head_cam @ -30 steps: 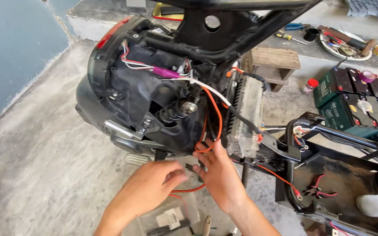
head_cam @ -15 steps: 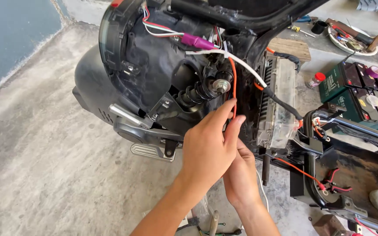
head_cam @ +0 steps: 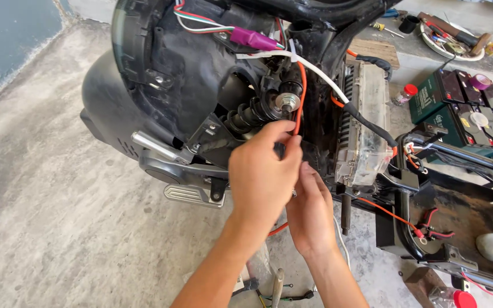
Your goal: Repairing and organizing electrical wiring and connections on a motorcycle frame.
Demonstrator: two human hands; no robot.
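Observation:
A stripped black scooter body (head_cam: 144,85) lies on the concrete with its wiring bare. My left hand (head_cam: 263,171) reaches up in front of the frame, its fingertips pinched on an orange wire (head_cam: 300,91) that runs down from the wiring bundle past a black spring shock (head_cam: 258,111). My right hand (head_cam: 309,211) sits just below and behind the left one, fingers curled at the same wire; what it grips is hidden by the left hand. A white cable (head_cam: 315,71) and a purple connector (head_cam: 252,39) cross above.
A finned grey controller box (head_cam: 363,125) stands right of my hands. Green batteries (head_cam: 457,108) sit at the right, a tray of tools (head_cam: 452,34) at the top right. A footpeg (head_cam: 192,194) juts out lower left. Small tools (head_cam: 278,288) lie on the floor below.
My left hand has risen from low beside the right hand up to the orange wire by the shock. The view has moved closer to the scooter.

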